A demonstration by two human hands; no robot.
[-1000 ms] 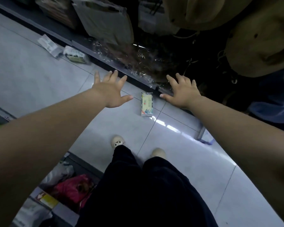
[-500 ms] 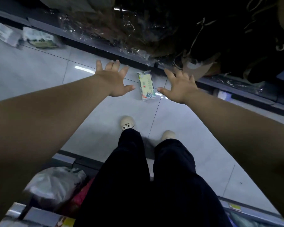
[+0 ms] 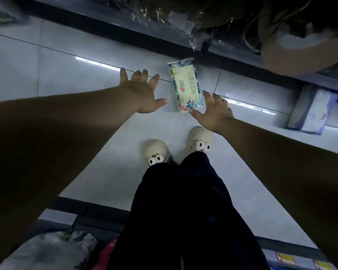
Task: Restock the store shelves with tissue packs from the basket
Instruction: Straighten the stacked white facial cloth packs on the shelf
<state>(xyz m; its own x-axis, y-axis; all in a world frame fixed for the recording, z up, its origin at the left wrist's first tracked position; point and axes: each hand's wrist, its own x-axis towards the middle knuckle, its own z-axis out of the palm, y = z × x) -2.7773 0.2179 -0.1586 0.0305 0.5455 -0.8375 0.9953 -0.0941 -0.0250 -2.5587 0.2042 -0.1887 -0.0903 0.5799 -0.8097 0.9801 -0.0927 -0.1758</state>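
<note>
The tissue pack [image 3: 185, 85] is a flat, soft rectangle in glossy film, pale yellow in the middle with a dark leaf-print border and printed characters. It lies flat on the floor [image 3: 66, 78], at 12 o'clock from the shoes [image 3: 156, 152] and near the shelf base [image 3: 105, 26]. The left hand [image 3: 142, 94] hovers at the pack's 9 o'clock, fingers straight and spread wide, holding nothing. The right hand [image 3: 213, 112] is at its 4 o'clock, fingers also spread, thumb and forefinger just beside the pack's near corner; whether they touch it cannot be told.

The floor is smooth grey tile with thin dark joints and streaks of reflected light. The cream shoes are rounded and each carries a pair of googly eyes, below loose dark trousers [image 3: 183, 211]. A dark shelf base runs across at 12 o'clock, with crinkled clear plastic [image 3: 164, 14] and a tan fabric hat [image 3: 300, 53] hanging over it. At 3 o'clock a pale blue carton [image 3: 312, 112] sits on the tiles
</note>
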